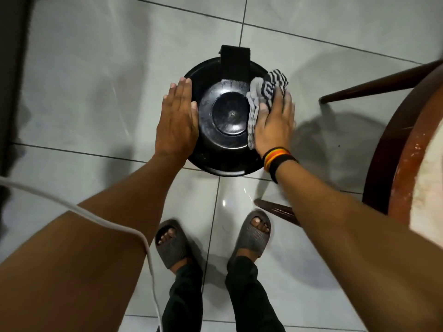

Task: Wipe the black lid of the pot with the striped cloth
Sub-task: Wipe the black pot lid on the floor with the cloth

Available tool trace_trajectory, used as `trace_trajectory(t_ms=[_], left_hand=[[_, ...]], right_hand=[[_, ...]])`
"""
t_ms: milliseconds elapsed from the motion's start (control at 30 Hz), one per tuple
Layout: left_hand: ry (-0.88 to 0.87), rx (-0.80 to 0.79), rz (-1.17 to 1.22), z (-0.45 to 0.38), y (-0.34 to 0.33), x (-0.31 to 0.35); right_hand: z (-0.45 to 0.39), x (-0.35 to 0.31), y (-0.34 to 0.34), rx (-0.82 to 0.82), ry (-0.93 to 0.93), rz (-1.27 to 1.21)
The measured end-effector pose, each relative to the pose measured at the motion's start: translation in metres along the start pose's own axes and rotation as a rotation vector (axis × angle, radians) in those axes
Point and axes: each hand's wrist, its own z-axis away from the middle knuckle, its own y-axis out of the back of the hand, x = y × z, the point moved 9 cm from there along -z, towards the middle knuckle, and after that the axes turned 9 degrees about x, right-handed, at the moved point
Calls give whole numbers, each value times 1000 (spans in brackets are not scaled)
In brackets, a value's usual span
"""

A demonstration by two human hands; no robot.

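Note:
A round black pot lid [227, 116] tops a pot standing on the tiled floor, with a black handle block [235, 59] at its far side. My left hand [178, 118] lies flat with fingers together against the lid's left edge. My right hand [274, 124] presses the black-and-white striped cloth [266, 92] onto the lid's right side; the cloth bunches out past my fingertips and along my thumb. A striped wristband sits on my right wrist.
A dark wooden chair [393, 149] with a worn seat stands at the right, one leg [278, 209] reaching near my right foot. A white cable [115, 226] crosses my left arm. My feet in grey slippers [255, 233] stand just below the pot.

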Motion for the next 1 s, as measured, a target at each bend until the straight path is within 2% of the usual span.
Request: trace_trajectory(t_ms=[133,267,400,467,567,667,767,867,1000], left_hand=[[1,-1,-8,0,2,2],[-9,-12,-10,0,-2,-2],[-23,-40,-41,1,-1,0],[-83,-59,-64,-3,4,5],[-307,-104,-134,-23,10,32],[-542,-222,-205,-61,2,74],[-685,-355,-310,-91,-19,96],[-694,-439,-344,-96,-30,92],[-545,-382,-285,-85,-18,68]], right_hand=[[80,5,-3,152,-174,-84],[148,-14,-34,190,-390,-259],[164,-28,-46,225,-485,-329],[160,-27,-42,215,-449,-323],[149,-16,-33,173,-333,-304],[130,3,-25,152,-209,-226],[115,17,-18,111,-111,-172],[108,21,-10,95,-58,-161],[93,18,-3,55,-19,-156]])
